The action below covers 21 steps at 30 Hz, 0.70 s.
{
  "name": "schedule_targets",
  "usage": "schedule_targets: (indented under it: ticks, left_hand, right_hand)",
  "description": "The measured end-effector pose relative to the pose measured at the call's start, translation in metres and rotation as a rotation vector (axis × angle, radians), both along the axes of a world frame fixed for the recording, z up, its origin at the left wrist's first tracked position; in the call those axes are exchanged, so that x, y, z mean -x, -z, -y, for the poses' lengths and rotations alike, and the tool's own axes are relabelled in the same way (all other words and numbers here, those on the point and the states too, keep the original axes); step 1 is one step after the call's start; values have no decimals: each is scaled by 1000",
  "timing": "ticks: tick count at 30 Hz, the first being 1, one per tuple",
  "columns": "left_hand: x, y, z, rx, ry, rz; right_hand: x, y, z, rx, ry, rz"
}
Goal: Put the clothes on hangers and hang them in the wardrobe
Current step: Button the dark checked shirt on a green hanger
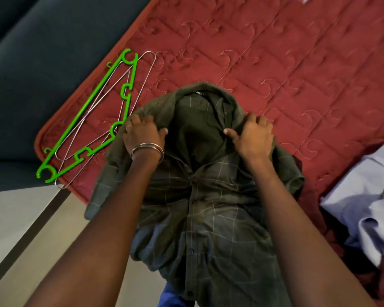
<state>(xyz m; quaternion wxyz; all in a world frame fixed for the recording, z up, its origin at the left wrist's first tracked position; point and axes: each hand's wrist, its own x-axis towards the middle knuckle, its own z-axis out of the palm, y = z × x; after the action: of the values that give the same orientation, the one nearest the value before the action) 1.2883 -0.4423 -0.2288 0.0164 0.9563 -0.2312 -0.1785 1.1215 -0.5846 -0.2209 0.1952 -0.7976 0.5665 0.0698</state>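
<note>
1. The red quilted mattress (297,63) of the bed carries everything. It spreads out beyond the fingertips of both hands and runs on to either side of them.

2. The dark olive-green checked button-up shirt (200,196) lies front-up on the mattress, collar away from the person and hem drooping over the near edge towards them. It is soft, light and limp, judging by the bunched folds below the wrists, so it should sag wherever it is not supported. The shoulders, either side of the open collar, look like the best places to hold it, as the collar gap is where a hanger must enter.

3. The left hand (142,136) grips the shirt's left shoulder, fingers (135,120) curled over the cloth and thumb pointing in towards the collar opening.

4. The right hand (253,138) holds the other shoulder the same way, fingers (257,120) bent into the fabric and thumb at the placket edge.

5. A bright green plastic hanger (87,120) lies just outside the left fingers, one end nearly touching them, with thin silver wire hangers (142,80) stacked on it.

6. Pale blue-white clothes (364,196) lie well off to the outer side of the right hand.
</note>
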Motion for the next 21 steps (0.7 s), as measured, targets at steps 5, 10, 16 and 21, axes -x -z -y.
schedule_targets:
  ticks: [5, 10, 16, 21]
  left_hand:
    - [-21, -8, 18, 23, -50, 54]
    - [-19, -41, 40, 324, -123, 142]
    - [-8, -17, 60, 497, -120, -382]
    - [-19, 3, 1, 643, -253, -278]
  right_hand:
    - [-6, -14, 18, 59, 100, 67]
    - [-7, -31, 0, 432, 143, 398]
    - [-21, 10, -12, -88, -207, 158]
    - [5, 20, -27, -39, -140, 288]
